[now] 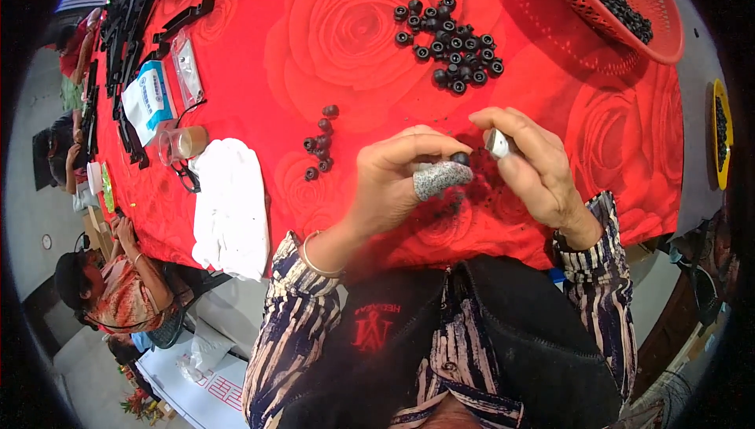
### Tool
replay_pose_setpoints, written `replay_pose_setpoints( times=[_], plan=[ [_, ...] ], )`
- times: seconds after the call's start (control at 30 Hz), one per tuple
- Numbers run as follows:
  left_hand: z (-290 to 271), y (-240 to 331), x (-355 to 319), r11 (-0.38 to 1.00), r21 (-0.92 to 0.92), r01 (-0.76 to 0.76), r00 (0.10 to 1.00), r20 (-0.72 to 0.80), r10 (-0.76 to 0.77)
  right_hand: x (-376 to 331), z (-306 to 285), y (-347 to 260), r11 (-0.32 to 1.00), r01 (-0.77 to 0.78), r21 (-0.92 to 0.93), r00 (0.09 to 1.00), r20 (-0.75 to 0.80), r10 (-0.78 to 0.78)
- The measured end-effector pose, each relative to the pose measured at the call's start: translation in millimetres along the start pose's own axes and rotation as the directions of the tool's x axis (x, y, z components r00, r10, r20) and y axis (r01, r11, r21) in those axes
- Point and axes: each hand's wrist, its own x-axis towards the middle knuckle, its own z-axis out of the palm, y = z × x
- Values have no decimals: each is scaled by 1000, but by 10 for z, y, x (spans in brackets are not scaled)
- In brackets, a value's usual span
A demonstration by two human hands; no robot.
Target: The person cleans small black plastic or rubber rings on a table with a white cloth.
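My left hand (pixel 393 173) pinches a small round black part (pixel 461 159) between its fingertips, and a grey speckled finger sleeve (pixel 440 180) covers one of its digits. Close by on the right, my right hand (pixel 535 163) is closed around a small whitish, silvery piece (pixel 498 144); its exact kind is hard to make out. The two hands are slightly apart. Dark crumbs (pixel 452 205) are scattered on the red rose-patterned tablecloth (pixel 354 28) below them. Beyond my hands lies a cluster of black round parts (pixel 456 45), and a smaller group (pixel 318 146) sits to the left.
A red plastic basket (pixel 668 40) of black parts stands at the far right, a yellow tray (pixel 719 91) beyond it. White cloth (pixel 230 209), a cup (pixel 191 142), glasses (pixel 186 177) and long black pieces (pixel 130 28) lie leftward. Another person (pixel 118 287) sits at the left edge.
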Motion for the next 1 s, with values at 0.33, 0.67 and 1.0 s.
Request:
replay_pose_setpoints(
  times=[0.33,0.67,1.0],
  plan=[
    [11,-39,25,982,139,-125,992,-12,128,-12,38,-8,996,-90,-17,996,10,90],
    [-5,-68,36,980,153,-128,992,12,128,-3,55,35,998,-65,-1,998,16,65],
    [6,-53,19,983,155,-102,995,28,99,-3,22,10,998,-52,-44,997,50,55]
  ],
)
